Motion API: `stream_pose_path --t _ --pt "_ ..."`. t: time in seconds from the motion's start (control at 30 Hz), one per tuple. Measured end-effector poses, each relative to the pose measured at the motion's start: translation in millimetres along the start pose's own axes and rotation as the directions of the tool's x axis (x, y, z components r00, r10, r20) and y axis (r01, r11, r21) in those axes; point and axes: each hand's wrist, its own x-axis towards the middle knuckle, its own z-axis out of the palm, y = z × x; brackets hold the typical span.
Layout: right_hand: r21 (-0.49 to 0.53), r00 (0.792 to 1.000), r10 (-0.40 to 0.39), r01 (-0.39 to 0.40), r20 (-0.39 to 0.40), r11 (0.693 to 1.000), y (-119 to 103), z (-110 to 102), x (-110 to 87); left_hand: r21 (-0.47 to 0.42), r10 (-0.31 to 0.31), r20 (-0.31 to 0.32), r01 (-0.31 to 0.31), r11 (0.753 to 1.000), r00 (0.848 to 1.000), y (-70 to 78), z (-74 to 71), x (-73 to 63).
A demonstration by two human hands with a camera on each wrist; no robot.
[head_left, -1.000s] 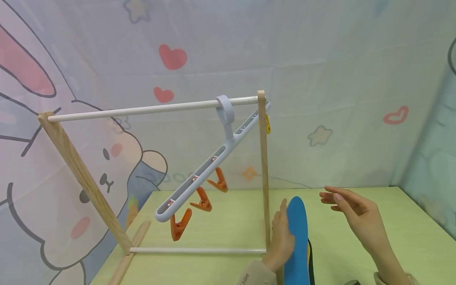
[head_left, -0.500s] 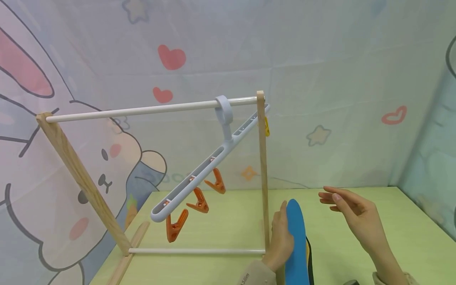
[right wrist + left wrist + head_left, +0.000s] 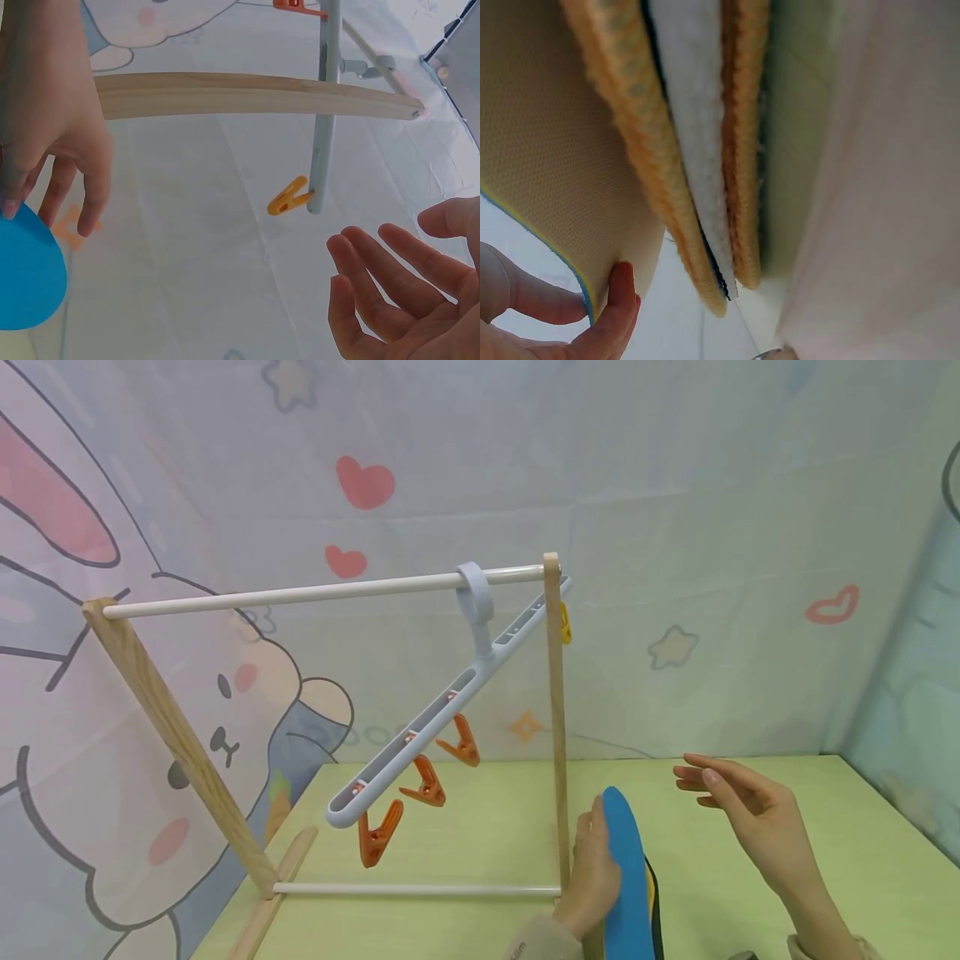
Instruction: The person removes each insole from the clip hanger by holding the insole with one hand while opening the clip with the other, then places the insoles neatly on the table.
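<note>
In the head view my left hand [image 3: 592, 872] holds a blue insole [image 3: 626, 868] upright, just right of the rack's near post. The left wrist view shows thumb and fingers pinching its edge, with its tan underside [image 3: 555, 127] facing the camera. Beside it there stand fuzzy orange-yellow layers [image 3: 634, 112] and a white layer [image 3: 694, 97], apart from the pinched edge. To the right, my right hand [image 3: 753, 814] hovers over the table with fingers loosely bent and nothing in them. The right wrist view shows its palm and spread fingers.
A wooden rack with a white top rod [image 3: 300, 595] stands at left. From it hangs a pale grey hanger [image 3: 438, 714] bearing several orange clips [image 3: 378, 835] and a yellow clip [image 3: 289, 196]. A wooden post [image 3: 557, 727] rises close beside my left hand.
The blue insole's top has dropped a little in the head view, and my left hand's fingertips have lowered with it. The right hand keeps its pose.
</note>
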Motion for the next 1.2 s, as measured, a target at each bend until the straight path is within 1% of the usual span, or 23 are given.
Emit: stream_pose_path --t 0.2,0.4,0.5,0.7,0.87,0.97,1.07,1.2 --pt "0.003 1.000 0.006 -0.006 -0.015 1.000 -1 -1 0.4 0.056 -0.022 0.015 0.021 0.998 1.000 -0.8 -0.4 -2.6" --pt "-0.018 0.999 0.024 -0.024 -0.025 1.000 -2 -1 -0.1 0.074 -0.076 0.040 0.073 0.995 0.996 1.8 -1.3 -3.8" --pt "-0.026 0.999 0.025 -0.026 -0.029 0.999 -2 -1 -0.2 0.080 -0.087 0.045 0.083 0.993 0.995 3.1 -2.0 -4.7" --pt "-0.020 0.999 0.024 -0.025 -0.027 1.000 -2 -1 0.1 0.060 -0.102 0.058 0.099 0.993 0.993 4.5 -2.7 -7.5" --pt "-0.041 1.000 0.019 -0.020 -0.012 0.999 -1 -1 -0.5 0.045 -0.116 0.070 0.113 0.993 0.991 4.0 -1.2 -9.6" --pt "-0.038 1.000 0.012 -0.013 -0.003 0.999 0 -1 -0.4 0.084 -0.142 0.070 0.135 0.987 0.987 5.7 0.7 -9.4" --pt "-0.025 1.000 0.010 -0.010 0.000 1.000 0 0 0.1 0.139 -0.174 0.071 0.163 0.977 0.982 8.2 2.2 -8.5" --pt "-0.018 1.000 0.011 -0.011 0.002 1.000 1 1 0.2 0.185 -0.187 0.072 0.171 0.968 0.980 10.0 1.7 -7.8"
